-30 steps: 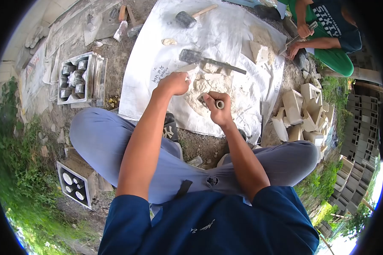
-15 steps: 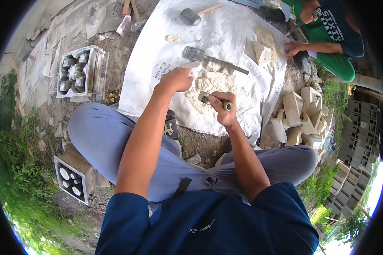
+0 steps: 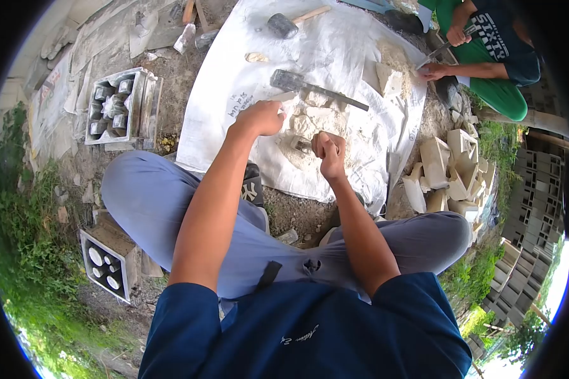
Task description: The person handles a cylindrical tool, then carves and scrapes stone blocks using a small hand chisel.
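Observation:
My left hand (image 3: 263, 119) is closed on a pale flat piece (image 3: 287, 98), whose end shows above the fingers. My right hand (image 3: 330, 151) is wrapped round a scraper, its metal blade (image 3: 303, 146) pointing left over pale crumbs. Between and above the hands lie broken pale chunks (image 3: 319, 120) on the white sheet (image 3: 218, 95). A black-headed mallet (image 3: 287, 80) lies just above my left hand, its dark handle stretching right.
Another mallet (image 3: 282, 26) lies farther up the sheet. A co-worker (image 3: 487, 44) holds a tool at the upper right. Pale blocks (image 3: 452, 164) are piled at right. Metal moulds (image 3: 114, 107) stand at left, a square-faced one (image 3: 107, 268) below.
My right hand has tipped over, so the scraper's round handle end no longer faces me. My left hand has shifted only slightly. The co-worker's hands and tool have moved.

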`<state>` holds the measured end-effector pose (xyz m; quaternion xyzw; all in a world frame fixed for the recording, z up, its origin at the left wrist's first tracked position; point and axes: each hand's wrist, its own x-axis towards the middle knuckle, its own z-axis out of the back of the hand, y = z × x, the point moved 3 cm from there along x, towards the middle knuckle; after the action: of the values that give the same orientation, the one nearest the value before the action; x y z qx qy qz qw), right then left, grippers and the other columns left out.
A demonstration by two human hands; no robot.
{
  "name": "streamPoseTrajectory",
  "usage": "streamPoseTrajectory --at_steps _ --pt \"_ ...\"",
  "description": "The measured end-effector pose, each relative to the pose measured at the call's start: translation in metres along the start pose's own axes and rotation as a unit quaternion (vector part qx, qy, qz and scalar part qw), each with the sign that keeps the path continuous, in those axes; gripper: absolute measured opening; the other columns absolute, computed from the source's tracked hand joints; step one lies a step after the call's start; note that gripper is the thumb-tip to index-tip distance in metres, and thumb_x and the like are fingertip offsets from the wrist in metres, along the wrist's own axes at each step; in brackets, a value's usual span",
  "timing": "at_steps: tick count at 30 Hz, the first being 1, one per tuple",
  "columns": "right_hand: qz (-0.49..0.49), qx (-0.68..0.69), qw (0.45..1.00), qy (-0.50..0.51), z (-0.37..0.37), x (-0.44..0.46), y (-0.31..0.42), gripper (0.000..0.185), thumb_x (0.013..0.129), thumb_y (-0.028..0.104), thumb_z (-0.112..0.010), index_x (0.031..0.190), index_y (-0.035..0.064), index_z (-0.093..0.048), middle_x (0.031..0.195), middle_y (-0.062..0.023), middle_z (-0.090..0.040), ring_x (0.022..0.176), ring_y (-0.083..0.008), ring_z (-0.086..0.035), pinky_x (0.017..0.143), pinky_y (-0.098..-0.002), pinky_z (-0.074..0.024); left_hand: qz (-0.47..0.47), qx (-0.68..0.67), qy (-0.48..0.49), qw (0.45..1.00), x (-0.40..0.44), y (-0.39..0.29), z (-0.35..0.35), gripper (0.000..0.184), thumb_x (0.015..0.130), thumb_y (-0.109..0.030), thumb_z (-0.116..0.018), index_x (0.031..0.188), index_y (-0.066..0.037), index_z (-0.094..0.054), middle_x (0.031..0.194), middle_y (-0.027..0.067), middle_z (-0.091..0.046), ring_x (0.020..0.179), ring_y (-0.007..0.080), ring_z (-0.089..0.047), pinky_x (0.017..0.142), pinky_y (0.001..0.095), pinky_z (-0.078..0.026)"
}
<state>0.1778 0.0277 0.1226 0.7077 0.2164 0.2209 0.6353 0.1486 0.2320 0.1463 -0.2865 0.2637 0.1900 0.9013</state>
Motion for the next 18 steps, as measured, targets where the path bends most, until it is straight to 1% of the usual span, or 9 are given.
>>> streamPoseTrajectory --at_steps 2,4,5,7,9,12,14,17,18 --pt "-0.023 0.147 0.985 -0.086 0.011 0.018 0.001 0.058 0.103 0.035 -0.034 0.052 0.0079 -0.036 0.048 -0.0031 -0.034 0.048 -0.0145 -0.03 0.05 -0.0308 -0.0253 -0.001 0.009 0.015 1.0 0.004 -0.003 0.001 0.046 0.102 -0.038 -0.045 0.139 -0.012 -0.054 0.14 0.0124 -0.058 0.128 0.0313 -0.056 0.106 0.0467 -0.046" --pt "-0.02 0.16 0.984 -0.082 0.018 0.014 0.004 0.066 0.105 0.048 -0.023 0.052 0.0094 -0.035 0.047 -0.0024 -0.033 0.048 -0.0145 -0.029 0.049 -0.0299 -0.0253 0.0 0.018 0.039 0.999 0.006 -0.002 -0.005 0.047 0.102 -0.038 -0.045 0.14 -0.012 -0.054 0.14 0.0121 -0.057 0.128 0.0311 -0.055 0.106 0.0465 -0.046" --pt "-0.019 0.161 0.983 -0.084 0.017 0.014 0.015 0.066 0.105 0.048 -0.023 0.052 0.0094 -0.035 0.047 -0.0024 -0.033 0.048 -0.0145 -0.029 0.049 -0.0299 -0.0253 -0.005 0.019 0.029 0.999 0.011 0.002 -0.007 0.047 0.102 -0.038 -0.045 0.14 -0.012 -0.053 0.141 0.0118 -0.057 0.129 0.0308 -0.055 0.106 0.0463 -0.046" --pt "0.036 0.083 0.996 0.011 0.007 0.008 0.048 0.072 0.105 0.055 -0.018 0.052 0.0096 -0.035 0.045 -0.002 -0.032 0.048 -0.0148 -0.03 0.049 -0.0289 -0.0245 -0.006 0.012 0.022 1.0 0.011 0.006 -0.011 0.047 0.102 -0.038 -0.046 0.14 -0.012 -0.053 0.141 0.0116 -0.057 0.129 0.0305 -0.055 0.106 0.0461 -0.046" --pt "0.028 0.075 0.997 0.011 0.015 0.005 0.034 0.072 0.104 0.056 -0.018 0.052 0.0095 -0.035 0.046 -0.0023 -0.032 0.048 -0.0146 -0.03 0.049 -0.0289 -0.0243 -0.028 -0.024 -0.021 0.999 0.006 0.004 -0.005 0.046 0.101 -0.037 -0.051 0.137 -0.01 -0.056 0.133 0.0192 -0.061 0.124 0.0355 -0.057 0.104 0.046 -0.045" --pt "0.0 0.039 0.999 -0.021 0.01 0.005 0.003 0.069 0.105 0.054 -0.022 0.057 0.0076 -0.039 0.052 -0.0042 -0.037 0.047 -0.0131 -0.029 0.048 -0.028 -0.0247 -0.005 -0.028 0.0 1.0 0.006 -0.005 -0.002 0.046 0.1 -0.038 -0.051 0.136 -0.009 -0.057 0.133 0.0199 -0.061 0.124 0.0354 -0.057 0.104 0.0461 -0.045" --pt "-0.01 0.036 0.998 -0.042 0.007 0.014 0.014 0.067 0.105 0.052 -0.023 0.058 0.0075 -0.04 0.053 -0.0037 -0.037 0.046 -0.0123 -0.028 0.046 -0.0278 -0.0231 -0.023 -0.01 0.003 1.0 0.012 -0.007 -0.004 0.046 0.1 -0.038 -0.051 0.137 -0.009 -0.056 0.134 0.0198 -0.061 0.125 0.0354 -0.057 0.104 0.0463 -0.045" --pt "0.013 0.141 0.988 -0.061 0.014 0.011 0.039 0.067 0.105 0.053 -0.025 0.057 0.008 -0.039 0.053 -0.0032 -0.036 0.045 -0.0117 -0.026 0.044 -0.0277 -0.0211 -0.036 0.008 0.007 0.999 0.018 0.0 -0.012 0.047 0.101 -0.039 -0.05 0.137 -0.01 -0.056 0.134 0.0197 -0.06 0.125 0.0355 -0.057 0.105 0.0464 -0.045" --pt "0.021 0.151 0.986 -0.073 0.013 0.012 0.054 0.066 0.107 0.045 -0.023 0.055 0.0062 -0.037 0.05 -0.0032 -0.035 0.045 -0.0112 -0.027 0.044 -0.0283 -0.0206 -0.035 0.005 -0.003 0.999 0.015 0.0 -0.011 0.048 0.101 -0.04 -0.05 0.137 -0.01 -0.056 0.134 0.0196 -0.06 0.125 0.0356 -0.057 0.105 0.0464 -0.045"
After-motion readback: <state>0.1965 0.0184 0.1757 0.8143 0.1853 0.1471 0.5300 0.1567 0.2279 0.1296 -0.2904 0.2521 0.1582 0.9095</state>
